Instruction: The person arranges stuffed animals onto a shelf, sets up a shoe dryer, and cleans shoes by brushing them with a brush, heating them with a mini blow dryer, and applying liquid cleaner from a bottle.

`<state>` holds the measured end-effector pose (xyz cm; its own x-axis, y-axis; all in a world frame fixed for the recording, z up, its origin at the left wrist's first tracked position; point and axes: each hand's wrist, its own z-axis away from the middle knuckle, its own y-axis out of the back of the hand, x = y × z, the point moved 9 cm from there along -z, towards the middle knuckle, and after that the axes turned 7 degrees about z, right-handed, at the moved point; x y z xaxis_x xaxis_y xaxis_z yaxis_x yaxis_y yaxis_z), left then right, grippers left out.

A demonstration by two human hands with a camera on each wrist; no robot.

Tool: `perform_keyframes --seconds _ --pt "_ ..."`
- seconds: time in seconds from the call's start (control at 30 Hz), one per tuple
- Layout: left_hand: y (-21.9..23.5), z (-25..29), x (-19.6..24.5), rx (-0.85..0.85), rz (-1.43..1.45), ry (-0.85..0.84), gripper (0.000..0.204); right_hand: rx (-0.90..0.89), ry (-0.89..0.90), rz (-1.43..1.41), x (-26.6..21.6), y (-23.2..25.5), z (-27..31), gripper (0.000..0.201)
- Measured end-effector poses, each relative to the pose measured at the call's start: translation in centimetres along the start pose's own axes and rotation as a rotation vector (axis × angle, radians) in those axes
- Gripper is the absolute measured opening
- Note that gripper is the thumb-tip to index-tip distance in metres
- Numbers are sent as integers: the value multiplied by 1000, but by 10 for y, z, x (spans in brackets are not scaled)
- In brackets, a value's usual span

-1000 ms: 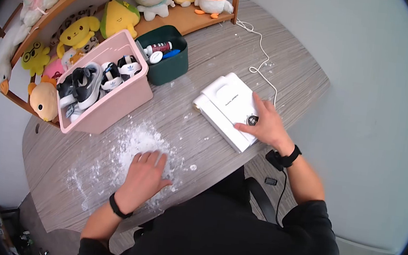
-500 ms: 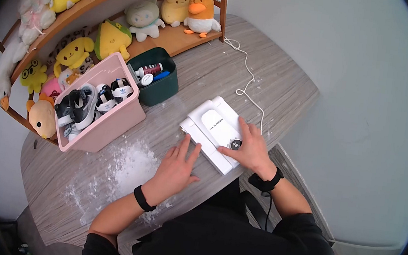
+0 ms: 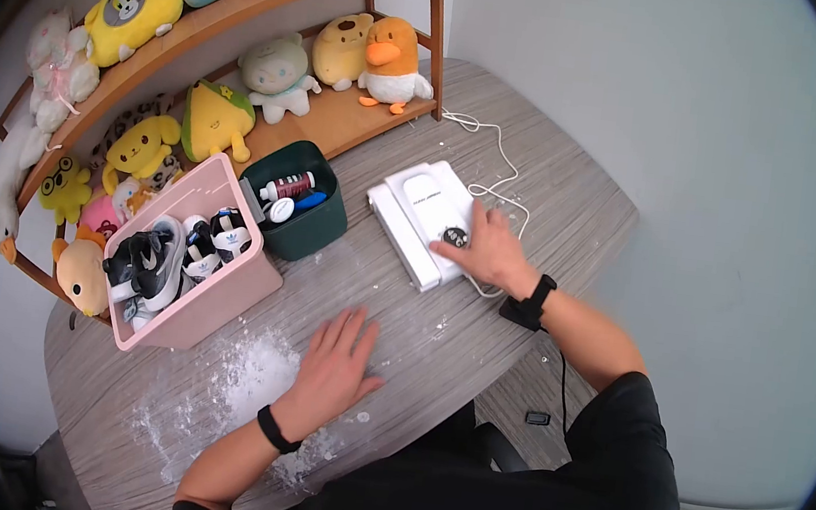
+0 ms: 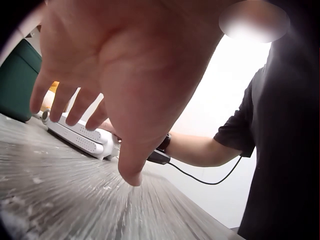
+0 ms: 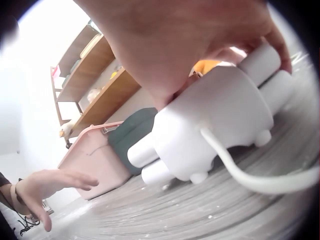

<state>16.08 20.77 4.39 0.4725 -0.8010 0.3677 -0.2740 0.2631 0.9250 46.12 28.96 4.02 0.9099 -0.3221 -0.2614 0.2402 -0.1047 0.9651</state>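
A white corded shoe dryer (image 3: pixel 411 225), folded flat with a round dark dial on top, lies on the grey wood-grain table. My right hand (image 3: pixel 494 250) grips it from the near right, thumb on one side and fingers over the other. Its side tubes (image 5: pixel 142 152) and cord end show in the right wrist view. My left hand (image 3: pixel 329 372) hovers palm down with straight fingers beside the patch of white powder (image 3: pixel 259 369), holding nothing. In the left wrist view its palm (image 4: pixel 125 75) faces the tabletop, with the dryer beyond the fingertips.
A pink bin (image 3: pixel 232 295) of sneakers and a dark green bin (image 3: pixel 315 234) with bottles and a blue item stand at the left back. Behind them rises a wooden shelf (image 3: pixel 337 131) of plush toys. The white cord (image 3: pixel 513 171) runs along the table's back right.
My right hand has pushed the shoe dryer back across the table, nearer the shelf. My left hand moved toward the dryer, then drew away from it to beside the powder. The head view has tilted up.
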Motion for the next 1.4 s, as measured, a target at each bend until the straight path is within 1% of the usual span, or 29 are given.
perform_keyframes --seconds 0.07,0.1,0.13,0.2,0.23,0.27,0.3,0.33,0.4,0.43,0.5,0.57,0.63,0.67,0.7,0.73,0.8,0.83,0.87,0.93,1.0,1.07,1.1,1.13,1.2,1.23,1.33,1.37,1.4 --pt "13 -38 6 100 -3 -40 99 -103 90 -42 -3 0 5 114" --pt "14 -59 6 100 -3 -36 99 -108 100 -166 6 7 -5 102" --pt "16 -83 2 108 -11 -14 104 -110 102 -166 21 12 -21 102" --pt "11 -114 -3 116 -17 3 110 153 191 -190 46 38 -46 85" --pt "3 -126 -9 58 -26 35 115 156 189 -189 56 37 -52 85" --pt "-7 -137 -15 0 -40 64 120 46 128 -5 66 27 -60 80" --pt "-12 -143 -16 -3 -70 61 127 -58 68 177 78 18 -70 76" --pt "-17 -146 -17 5 -78 57 127 -47 70 176 85 12 -84 76" --pt "-18 -145 -14 -17 -133 73 126 -245 180 329 85 -22 -99 55" --pt "-19 -145 -14 -3 -145 55 127 -251 187 326 93 -26 -110 55" --pt "-17 -145 -13 -6 -135 66 127 -366 184 372 97 -16 -130 33" --pt "-16 -148 -13 -4 -128 73 127 -376 23 258 138 -19 -181 25" --pt "-16 -152 -14 23 -94 65 125 -220 -122 150 183 -6 -240 25" --pt "-16 -154 -14 26 -94 73 125 -202 -187 10 198 4 -255 26" --pt "-16 -158 -14 24 -66 75 123 -209 -309 -184 228 -12 -285 23" --pt "-16 -163 -12 22 -40 75 122 -211 -305 -182 228 -19 -306 23" --pt "-16 -170 -10 18 -8 77 120 -114 -381 -557 224 -27 -331 18" --pt "-18 -173 -10 22 1 86 118 -72 -376 -707 214 -37 -346 16" --pt "-19 -175 -10 22 14 97 117 -80 -379 -706 204 -40 -360 16" --pt "-17 -175 -10 38 56 93 114 -260 -378 -729 176 -48 -383 15" --pt "-16 -176 -11 28 91 101 112 -238 -242 -847 140 -36 -390 15" --pt "-15 -177 -11 38 100 106 108 -201 -204 -851 124 -50 -418 23" --pt "-15 -177 -10 37 104 110 108 -53 -48 -610 104 -37 -418 40" --pt "-14 -178 -10 36 107 113 108 -56 -49 -610 96 -44 -416 40" --pt "-13 -179 -9 39 93 110 108 89 349 -28 48 -39 -411 50" --pt "-13 -178 -8 37 80 109 107 -54 416 35 39 -54 -408 50" --pt "-11 -178 -7 28 71 111 107 -135 477 137 13 -39 -377 52" --pt "-10 -179 -8 30 70 116 107 -54 446 -24 18 -33 -379 55" --pt "-11 -179 -8 27 64 119 106 -56 452 -23 25 -43 -386 55"
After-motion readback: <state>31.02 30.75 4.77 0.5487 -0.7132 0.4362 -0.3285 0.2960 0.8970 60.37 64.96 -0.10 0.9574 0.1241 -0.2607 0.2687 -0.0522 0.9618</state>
